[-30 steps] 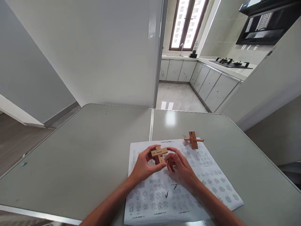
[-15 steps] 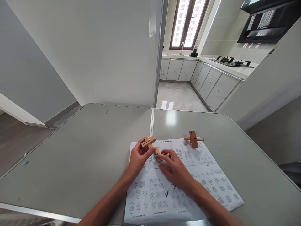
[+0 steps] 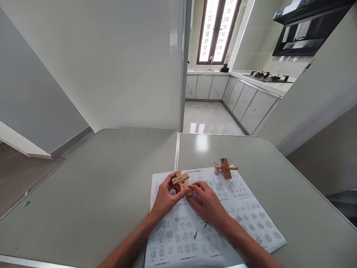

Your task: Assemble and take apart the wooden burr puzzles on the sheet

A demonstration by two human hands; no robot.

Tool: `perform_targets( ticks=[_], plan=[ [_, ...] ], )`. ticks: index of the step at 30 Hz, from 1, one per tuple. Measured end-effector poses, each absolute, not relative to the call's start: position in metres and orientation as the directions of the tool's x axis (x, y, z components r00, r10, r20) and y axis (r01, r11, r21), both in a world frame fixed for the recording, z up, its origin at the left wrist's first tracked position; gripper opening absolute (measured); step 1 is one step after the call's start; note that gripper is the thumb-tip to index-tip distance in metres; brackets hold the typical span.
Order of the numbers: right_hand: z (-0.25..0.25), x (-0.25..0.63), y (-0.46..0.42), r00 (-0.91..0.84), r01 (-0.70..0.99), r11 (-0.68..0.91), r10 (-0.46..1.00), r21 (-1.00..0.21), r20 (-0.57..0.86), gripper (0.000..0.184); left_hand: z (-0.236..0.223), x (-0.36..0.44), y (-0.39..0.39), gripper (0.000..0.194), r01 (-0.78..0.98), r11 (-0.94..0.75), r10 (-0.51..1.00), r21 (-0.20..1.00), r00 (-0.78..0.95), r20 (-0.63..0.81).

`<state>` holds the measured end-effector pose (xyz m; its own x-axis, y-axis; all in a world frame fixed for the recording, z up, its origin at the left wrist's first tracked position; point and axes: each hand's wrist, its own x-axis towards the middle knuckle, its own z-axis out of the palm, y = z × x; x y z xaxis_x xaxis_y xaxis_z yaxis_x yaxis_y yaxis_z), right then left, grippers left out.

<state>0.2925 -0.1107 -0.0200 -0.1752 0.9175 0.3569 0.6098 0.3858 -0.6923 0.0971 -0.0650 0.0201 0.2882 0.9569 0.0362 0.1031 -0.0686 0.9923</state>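
Light wooden interlocking puzzle pieces (image 3: 182, 179) are held just above the printed sheet, crossing one another. My left hand (image 3: 166, 197) grips them from the left, thumb in front and fingers behind. On the lower right, my right hand (image 3: 208, 203) pinches the end of the lower piece between thumb and fingers. Under both hands lies a white instruction sheet (image 3: 178, 253) printed with small diagrams and bearing pen ticks. Near its top right edge stands a darker wooden puzzle assembly (image 3: 225, 168), a flat piece crossed by a thin rod.
The grey table (image 3: 83, 201) has a metal seam (image 3: 176, 152) running across it. A small teal bit (image 3: 26, 203) lies at its left edge. Beyond are a white wall panel (image 3: 134, 67) and a kitchen with cabinets (image 3: 209, 87) and a gas stove (image 3: 267, 77).
The two crossed pieces have come closer together and the lower one shows less length. My hands have drawn nearer each other. The whole view has shifted slightly.
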Motion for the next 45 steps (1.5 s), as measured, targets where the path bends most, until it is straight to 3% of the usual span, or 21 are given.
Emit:
perform_targets(
  ticks=[5,11,14,18,26,39,45],
  plan=[
    [-0.016,0.295,-0.110,-0.107,0.533,0.303,0.950,-0.790,0.293,0.014,0.019,0.096,-0.064,0.063,0.102,-0.073,0.958,0.992,0.283,0.041],
    [-0.002,0.300,-0.107,0.004,0.116,0.071,0.997,-0.991,0.071,0.031,0.020,0.096,-0.063,0.065,0.097,-0.068,0.956,0.993,0.291,0.037],
    [0.004,0.301,-0.104,0.011,-0.101,-0.001,1.000,-0.995,-0.002,0.039,0.018,0.097,-0.063,0.065,0.095,-0.064,0.958,0.993,0.283,0.035],
    [0.007,0.301,-0.103,-0.006,-0.251,-0.056,0.998,-0.966,-0.056,0.043,0.019,0.096,-0.063,0.064,0.106,-0.068,0.963,0.992,0.265,0.038],
    [0.001,0.304,-0.103,-0.077,-0.287,-0.087,0.995,-0.954,-0.068,0.058,0.022,0.096,-0.063,0.064,0.105,-0.057,0.966,0.993,0.258,0.028],
    [0.003,0.301,-0.105,-0.149,-0.261,-0.083,0.988,-0.962,-0.044,0.049,0.022,0.097,-0.063,0.063,0.099,-0.043,0.957,0.994,0.291,0.013],
    [0.003,0.301,-0.106,-0.128,-0.238,-0.089,0.990,-0.967,-0.059,0.037,0.023,0.097,-0.064,0.063,0.093,-0.025,0.954,0.995,0.299,-0.004]
  ],
)
